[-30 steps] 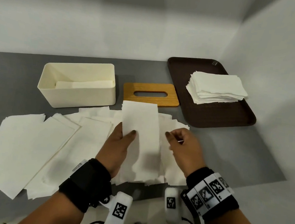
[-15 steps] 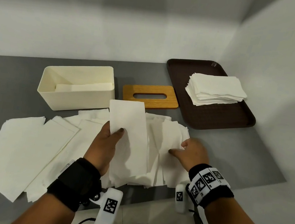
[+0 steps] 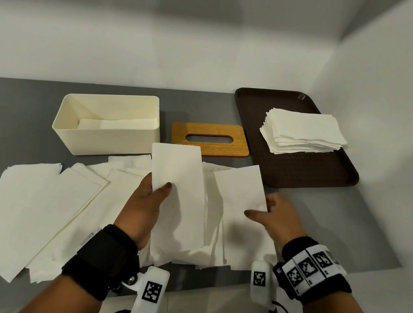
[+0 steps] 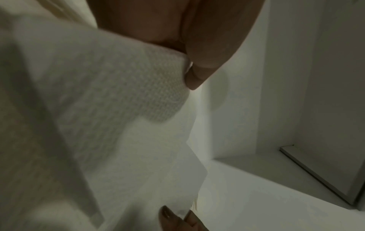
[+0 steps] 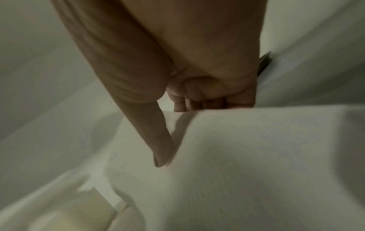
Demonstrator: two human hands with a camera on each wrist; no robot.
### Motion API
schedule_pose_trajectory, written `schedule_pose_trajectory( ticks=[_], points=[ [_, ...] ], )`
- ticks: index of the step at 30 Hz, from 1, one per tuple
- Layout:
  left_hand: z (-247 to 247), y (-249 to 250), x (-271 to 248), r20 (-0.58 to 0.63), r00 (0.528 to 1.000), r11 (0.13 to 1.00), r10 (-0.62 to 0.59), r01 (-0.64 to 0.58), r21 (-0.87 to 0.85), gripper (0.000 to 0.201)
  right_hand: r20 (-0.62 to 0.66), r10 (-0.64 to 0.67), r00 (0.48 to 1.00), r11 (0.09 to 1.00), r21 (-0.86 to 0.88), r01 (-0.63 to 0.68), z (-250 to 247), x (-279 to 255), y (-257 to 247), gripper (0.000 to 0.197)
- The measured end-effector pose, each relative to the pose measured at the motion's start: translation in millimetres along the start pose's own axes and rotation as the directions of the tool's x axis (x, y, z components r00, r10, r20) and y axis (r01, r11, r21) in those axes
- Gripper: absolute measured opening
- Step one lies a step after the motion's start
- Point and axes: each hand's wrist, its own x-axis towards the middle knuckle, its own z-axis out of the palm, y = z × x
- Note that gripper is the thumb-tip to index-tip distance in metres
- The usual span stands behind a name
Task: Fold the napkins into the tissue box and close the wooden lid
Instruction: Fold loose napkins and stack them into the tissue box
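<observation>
My left hand (image 3: 152,194) pinches a folded white napkin (image 3: 178,186), held up above the pile, thumb on top; the left wrist view shows this napkin (image 4: 110,96) against the palm. My right hand (image 3: 268,213) pinches a second napkin (image 3: 240,199) by its right edge, thumb on top and fingers beneath it, as the right wrist view shows on that napkin (image 5: 237,156). The cream tissue box (image 3: 108,141) stands open at the back left with folded napkins inside. The wooden lid (image 3: 211,129) with its slot lies flat to the right of the box.
Several unfolded napkins (image 3: 25,201) spread over the grey mat at the left and under my hands. A brown tray (image 3: 302,173) at the back right bears a stack of napkins (image 3: 304,132). White walls close the back and right side.
The left hand has moved its napkin leftward. The right hand dropped to the pile and has lifted a second napkin by its right edge.
</observation>
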Motion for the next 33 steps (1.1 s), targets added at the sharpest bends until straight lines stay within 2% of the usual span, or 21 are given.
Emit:
schedule_pose_trajectory(
  ticks=[2, 4, 6, 10, 11, 13, 19, 22, 25, 27, 29, 30, 31, 33],
  points=[
    [1, 1, -1, -0.005, 1.000, 1.000, -0.013, 0.013, -0.013, 0.033, 0.052, -0.030, 0.998, 0.987, 0.161, 0.021, -10, -6, -8, 0.031],
    [5, 4, -3, -0.015, 0.999, 0.999, -0.032, 0.031, -0.030, 0.032, 0.109, -0.101, 0.989, 0.959, 0.276, 0.067, -19, -16, -24, 0.020],
    [12, 9, -3, -0.017, 0.999, 0.998, -0.037, 0.036, -0.054, 0.029, 0.161, -0.194, 0.968, 0.913, 0.389, 0.118, -24, -27, -46, 0.017],
    [25, 20, -5, -0.033, 0.997, 0.991, -0.067, 0.063, -0.115, 0.030, 0.294, -0.401, 0.868, 0.789, 0.593, 0.163, -19, -45, -84, 0.027],
    [27, 21, -5, -0.048, 0.996, 0.990, -0.075, 0.068, -0.127, 0.044, 0.323, -0.424, 0.846, 0.782, 0.602, 0.162, -14, -46, -89, 0.028],
    [29, 21, -5, -0.059, 0.996, 0.987, -0.071, 0.062, -0.150, 0.061, 0.351, -0.422, 0.836, 0.810, 0.559, 0.174, -1, -46, -94, 0.027],
    [29, 23, -17, -0.120, 0.990, 0.986, -0.072, 0.052, -0.161, 0.053, 0.257, -0.395, 0.882, 0.887, 0.356, 0.294, 39, -32, -84, 0.020],
    [23, 24, -20, -0.128, 0.985, 0.968, -0.113, 0.080, -0.236, 0.048, 0.291, -0.423, 0.858, 0.900, 0.246, 0.361, 52, -29, -84, 0.022],
    [9, 20, -16, -0.169, 0.981, 0.969, -0.097, 0.054, -0.241, 0.058, 0.334, -0.446, 0.830, 0.895, 0.164, 0.415, 65, -30, -91, 0.035],
    [1, 22, -14, -0.166, 0.981, 0.960, -0.104, 0.055, -0.273, 0.057, 0.349, -0.453, 0.820, 0.890, 0.139, 0.433, 74, -30, -95, 0.030],
    [-12, 20, -8, -0.145, 0.985, 0.964, -0.093, 0.052, -0.260, 0.070, 0.355, -0.461, 0.813, 0.885, 0.112, 0.453, 84, -28, -100, 0.029],
    [-18, 21, -6, -0.120, 0.991, 0.974, -0.060, 0.032, -0.223, 0.069, 0.356, -0.468, 0.809, 0.879, 0.096, 0.467, 91, -27, -102, 0.032],
    [-23, 23, -5, -0.101, 0.995, 0.985, -0.017, 0.000, -0.171, 0.059, 0.361, -0.473, 0.804, 0.875, 0.081, 0.478, 96, -27, -104, 0.033],
    [-35, 26, -2, -0.072, 0.996, 0.994, 0.057, -0.063, -0.086, 0.040, 0.345, -0.470, 0.812, 0.872, 0.042, 0.487, 109, -24, -110, 0.023]
  ],
)
